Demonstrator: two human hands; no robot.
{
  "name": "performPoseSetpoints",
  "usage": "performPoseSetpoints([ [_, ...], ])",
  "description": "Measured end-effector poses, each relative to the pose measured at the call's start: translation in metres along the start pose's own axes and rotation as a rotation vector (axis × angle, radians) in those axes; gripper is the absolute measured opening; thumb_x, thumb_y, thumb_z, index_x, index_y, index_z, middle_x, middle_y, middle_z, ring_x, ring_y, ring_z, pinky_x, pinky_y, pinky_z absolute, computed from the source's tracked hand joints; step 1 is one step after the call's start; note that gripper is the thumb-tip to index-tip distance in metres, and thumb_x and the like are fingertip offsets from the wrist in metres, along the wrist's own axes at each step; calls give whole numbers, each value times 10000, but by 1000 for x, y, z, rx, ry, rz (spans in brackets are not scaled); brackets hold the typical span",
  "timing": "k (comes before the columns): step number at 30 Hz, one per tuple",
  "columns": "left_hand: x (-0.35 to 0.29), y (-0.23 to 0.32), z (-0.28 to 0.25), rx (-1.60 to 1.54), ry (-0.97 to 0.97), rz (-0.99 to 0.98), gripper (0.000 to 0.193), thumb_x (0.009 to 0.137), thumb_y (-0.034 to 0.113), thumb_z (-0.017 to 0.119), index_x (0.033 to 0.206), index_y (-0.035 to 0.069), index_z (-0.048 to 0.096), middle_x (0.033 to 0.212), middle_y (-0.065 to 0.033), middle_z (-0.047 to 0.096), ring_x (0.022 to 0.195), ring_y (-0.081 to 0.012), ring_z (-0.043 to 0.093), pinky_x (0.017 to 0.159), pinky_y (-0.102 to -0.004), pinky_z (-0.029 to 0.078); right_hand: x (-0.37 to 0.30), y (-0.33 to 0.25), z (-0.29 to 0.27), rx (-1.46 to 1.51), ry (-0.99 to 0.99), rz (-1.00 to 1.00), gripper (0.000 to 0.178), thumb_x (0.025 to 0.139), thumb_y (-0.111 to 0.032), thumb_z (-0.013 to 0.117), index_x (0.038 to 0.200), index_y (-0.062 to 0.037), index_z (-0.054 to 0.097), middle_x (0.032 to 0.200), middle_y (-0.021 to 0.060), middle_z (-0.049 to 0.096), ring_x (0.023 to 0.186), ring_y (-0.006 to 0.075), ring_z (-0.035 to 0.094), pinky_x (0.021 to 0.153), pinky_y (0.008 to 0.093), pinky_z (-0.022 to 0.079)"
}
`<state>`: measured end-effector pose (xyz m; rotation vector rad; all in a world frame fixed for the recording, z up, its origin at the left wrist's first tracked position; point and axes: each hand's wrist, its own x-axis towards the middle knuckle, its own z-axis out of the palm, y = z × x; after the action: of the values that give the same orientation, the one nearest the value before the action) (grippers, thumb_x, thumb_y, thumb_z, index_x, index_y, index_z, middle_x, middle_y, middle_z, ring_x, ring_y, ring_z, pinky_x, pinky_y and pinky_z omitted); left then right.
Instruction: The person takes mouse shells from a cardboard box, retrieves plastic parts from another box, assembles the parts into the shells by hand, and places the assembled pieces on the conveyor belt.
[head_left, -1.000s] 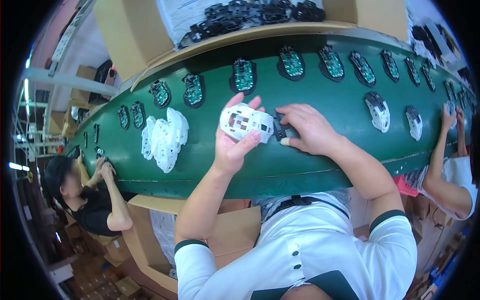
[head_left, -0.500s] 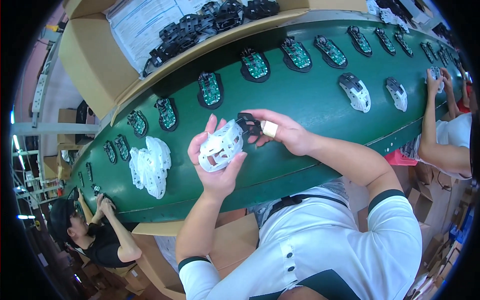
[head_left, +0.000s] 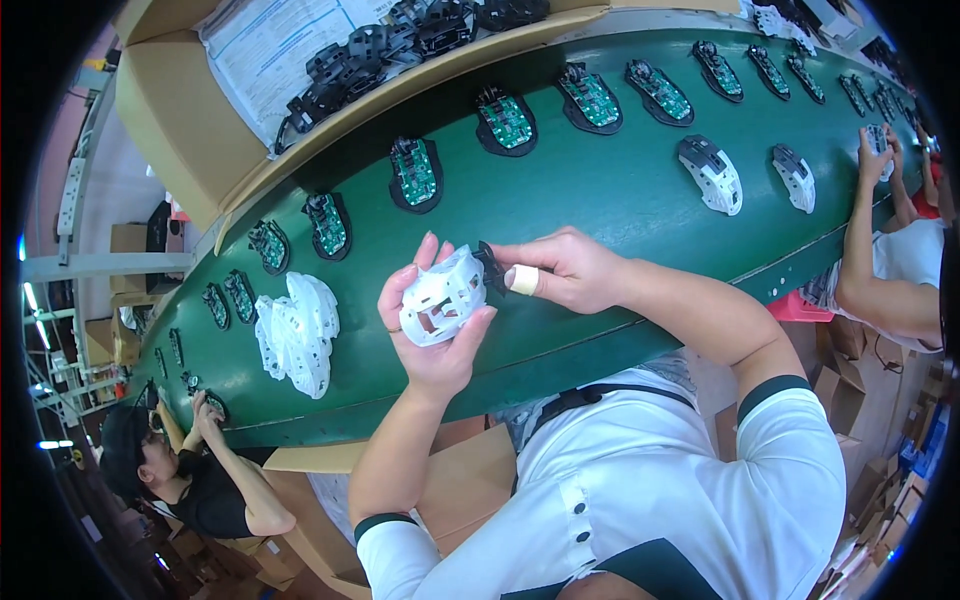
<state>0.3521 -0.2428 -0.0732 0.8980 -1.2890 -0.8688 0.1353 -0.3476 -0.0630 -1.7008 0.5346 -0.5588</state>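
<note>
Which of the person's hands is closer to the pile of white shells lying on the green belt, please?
Left. The left hand, holding a white shell, sits just to the right of the pile of white shells. The right hand is farther right, beyond the held shell, pinching a small black part.

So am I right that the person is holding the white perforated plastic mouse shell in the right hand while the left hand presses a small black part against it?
Not quite: the hands are swapped. The head view shows the left hand cupping the white perforated plastic mouse shell, while the right hand presses the small black part against it.
</note>
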Motion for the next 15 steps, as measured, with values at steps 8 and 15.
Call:
performPoseSetpoints([
  [8, -3, 8, 6, -171, -44, -91, 912, 846, -74, 829, 1537, 122, 266, 1616, -310, 370, 1467, -376, 481, 1193, -509, 444, 0, 10, 19, 574, 4, 235, 624, 985, -169, 767, 1531, -8, 513, 1342, 140, 680, 1214, 196, 671, 1024, 355, 548],
  [15, -7, 11, 2, -37, -186, 19, 927, 810, -54, 874, 1505, 96, 280, 1456, -267, 514, 1294, -338, 608, 1072, -475, 542, 10, 16, 18, 817, -287, 407, 641, 911, -159, 850, 1442, 46, 556, 1348, 116, 665, 1226, 178, 634, 1077, 360, 510],
])
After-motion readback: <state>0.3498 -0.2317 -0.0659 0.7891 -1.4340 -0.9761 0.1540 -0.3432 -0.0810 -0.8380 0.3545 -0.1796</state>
